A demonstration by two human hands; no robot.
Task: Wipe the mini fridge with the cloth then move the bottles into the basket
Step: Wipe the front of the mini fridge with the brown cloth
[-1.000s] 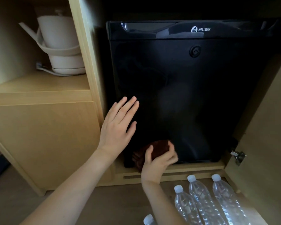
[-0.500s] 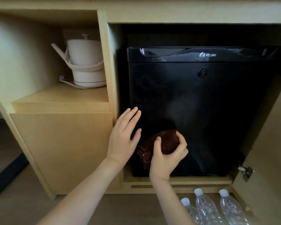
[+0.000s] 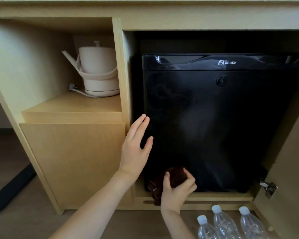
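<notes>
A black mini fridge [image 3: 223, 121] with its door closed stands inside a wooden cabinet. My right hand [image 3: 177, 192] grips a dark brown cloth [image 3: 175, 175] and presses it against the lower left corner of the fridge door. My left hand [image 3: 135, 147] is flat, fingers apart, resting against the left edge of the door. Three clear plastic bottles with white caps lie on the floor in front of the cabinet at the bottom right: one [image 3: 205, 228], a second [image 3: 225, 221], a third [image 3: 251, 223]. No basket is in view.
A cream kettle [image 3: 97, 69] on its base, with a cord, sits on the wooden shelf [image 3: 72, 107] to the left. The open cabinet door [image 3: 293, 169] with a metal hinge [image 3: 267, 187] stands at the right. A dark floor strip [image 3: 12, 188] lies at lower left.
The view has pulled back and tilted up, showing the cabinet top. My right hand has slid the cloth down to the door's bottom left corner. My left hand stays on the door's left edge.
</notes>
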